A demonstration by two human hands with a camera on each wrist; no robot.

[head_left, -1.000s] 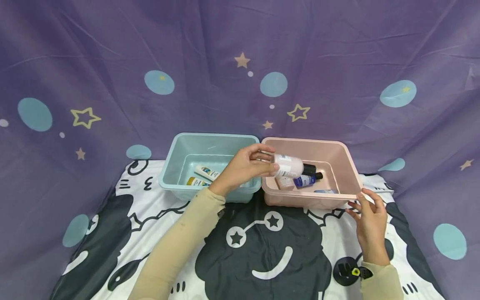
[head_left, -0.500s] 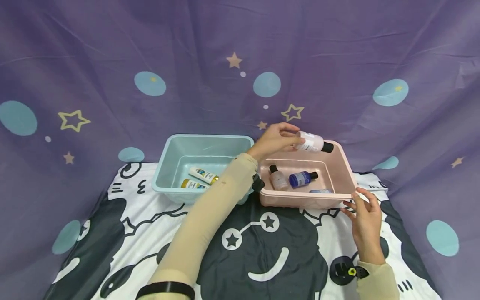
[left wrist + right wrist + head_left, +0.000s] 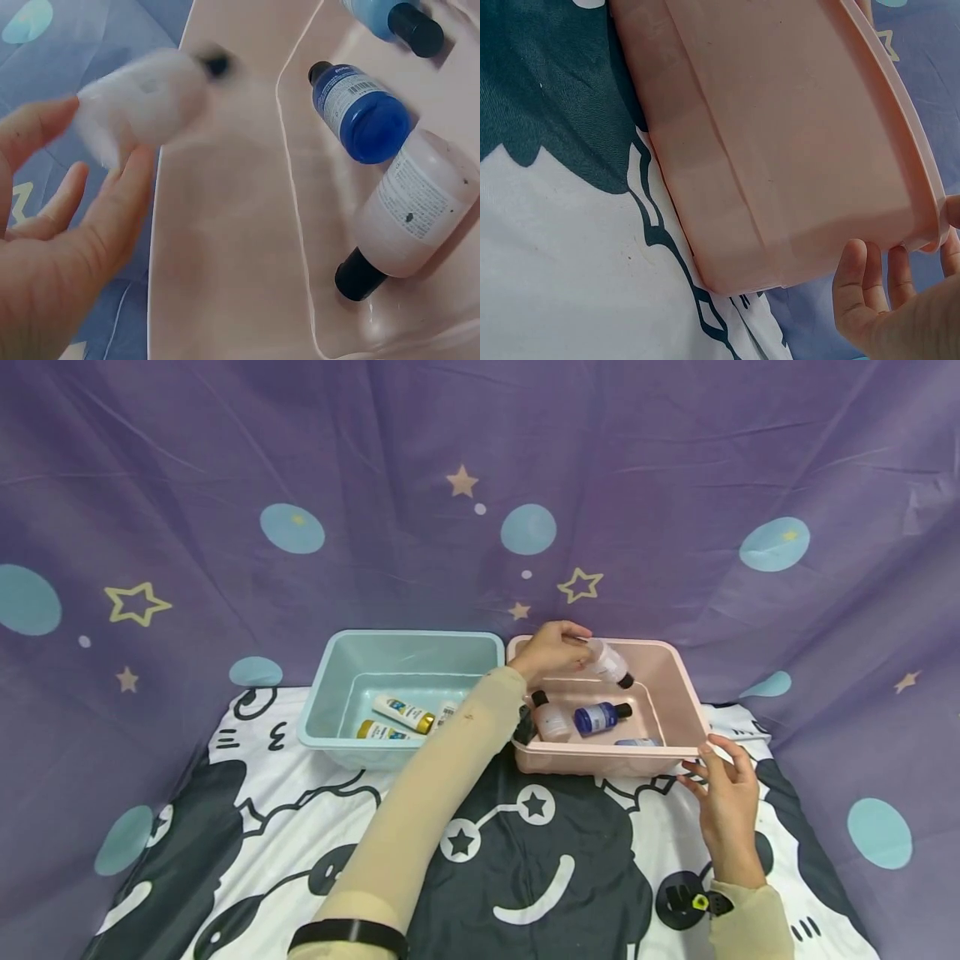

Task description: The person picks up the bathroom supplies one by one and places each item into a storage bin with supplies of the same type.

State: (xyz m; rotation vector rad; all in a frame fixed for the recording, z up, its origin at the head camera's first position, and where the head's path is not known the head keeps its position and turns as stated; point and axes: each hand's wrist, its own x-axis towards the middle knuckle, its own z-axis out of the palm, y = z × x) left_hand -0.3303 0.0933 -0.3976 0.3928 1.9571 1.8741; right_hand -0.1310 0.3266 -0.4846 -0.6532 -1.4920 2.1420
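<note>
My left hand [image 3: 555, 649] is over the back of the pink plastic bin [image 3: 600, 762]. Its fingertips are at the base of a pale pink bottle [image 3: 609, 662], which tips cap-down toward the bin floor. In the left wrist view this bottle [image 3: 150, 97] is blurred, while the spread thumb and fingers look sharp. At the bin's front right corner, my right hand [image 3: 727, 814] pinches the rim, thumb above and fingers below. Inside the bin lie another pale pink bottle [image 3: 553, 725], a dark blue bottle [image 3: 597, 718] and a light blue bottle [image 3: 371, 15], all black-capped.
A light teal bin [image 3: 405, 743] stands left of the pink one, holding a white tube with a gold cap [image 3: 401, 712], a yellow-ended tube [image 3: 381, 730] and another white item partly behind my left sleeve [image 3: 427, 802]. Purple curtain [image 3: 405, 568] hangs behind; a patterned cloth [image 3: 300, 810] lies beneath.
My left hand has carried the bottle right and back over the pink bin, then down. The bottle has turned cap-down and slipped out from between the fingers. My right hand stays at the rim.
</note>
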